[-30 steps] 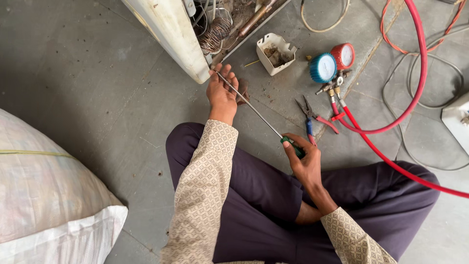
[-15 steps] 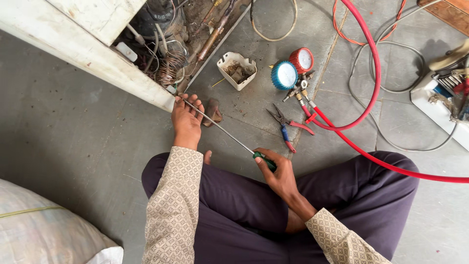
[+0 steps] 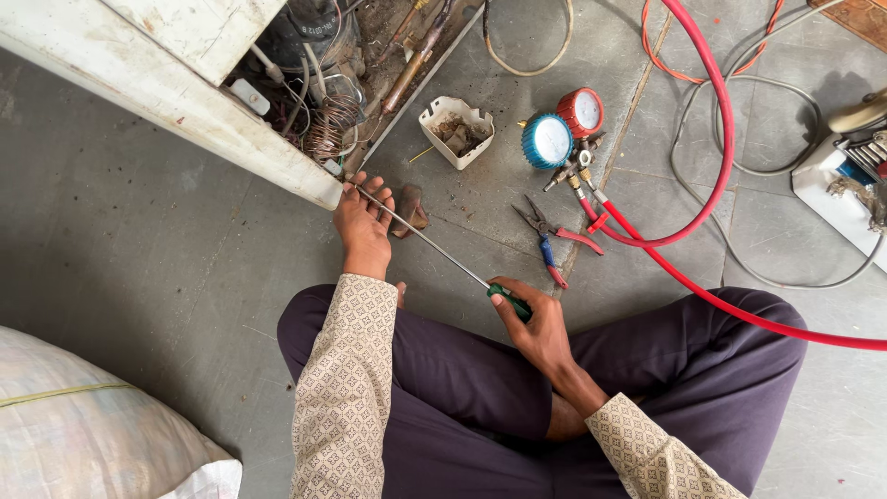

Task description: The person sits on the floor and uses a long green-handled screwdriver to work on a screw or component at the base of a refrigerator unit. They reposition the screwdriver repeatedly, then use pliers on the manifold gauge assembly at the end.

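I sit cross-legged on a grey floor. My right hand (image 3: 534,319) grips the green handle of a long screwdriver (image 3: 434,243). Its thin metal shaft runs up and left to the corner of a white appliance (image 3: 176,97) whose open base shows copper tubes and wires. My left hand (image 3: 363,222) rests on the floor at that corner, fingers curled over the shaft near its tip. A small brown piece (image 3: 410,207) lies just right of my left hand.
Pliers with red and blue handles (image 3: 552,236) lie on the floor. Blue and red pressure gauges (image 3: 560,131) with a red hose (image 3: 711,139) sit beyond them. A white plastic cup (image 3: 455,129), grey cables, a white box at right, and a sack (image 3: 83,434) at lower left.
The view has shifted so the appliance and tools sit further left and lower in the frame. Both hands keep their hold on the screwdriver at the appliance corner.
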